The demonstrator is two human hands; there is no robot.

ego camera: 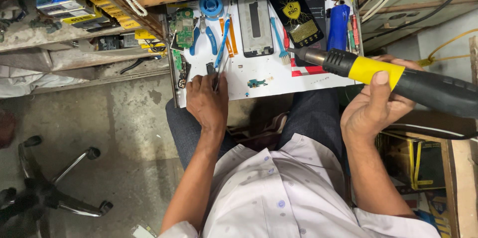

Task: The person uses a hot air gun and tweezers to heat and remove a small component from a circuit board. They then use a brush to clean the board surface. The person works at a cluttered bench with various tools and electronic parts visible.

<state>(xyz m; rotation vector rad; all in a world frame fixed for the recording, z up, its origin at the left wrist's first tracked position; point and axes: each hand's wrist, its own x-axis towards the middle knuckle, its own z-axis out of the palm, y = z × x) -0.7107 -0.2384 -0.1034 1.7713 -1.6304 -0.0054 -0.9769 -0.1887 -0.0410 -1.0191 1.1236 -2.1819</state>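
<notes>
My right hand [374, 104] grips a black and yellow hot air gun [393, 77], its metal nozzle pointing left over the white worktop [279, 78]. My left hand [206, 101] rests at the worktop's near edge and holds thin metal tweezers [219, 71], whose tips press a small dark part [210, 67]. A small green flex part [257, 83] lies loose between my hands. A phone frame [255, 24] lies flat further back.
On the worktop lie a green circuit board [184, 27], blue-handled pliers [203, 38], a blue tape roll [211, 5], a black packet [297, 18], a blue toothbrush [279, 38] and a blue bottle [338, 26]. Shelves with boxes stand left, cables right, a chair base [55, 188] on the floor.
</notes>
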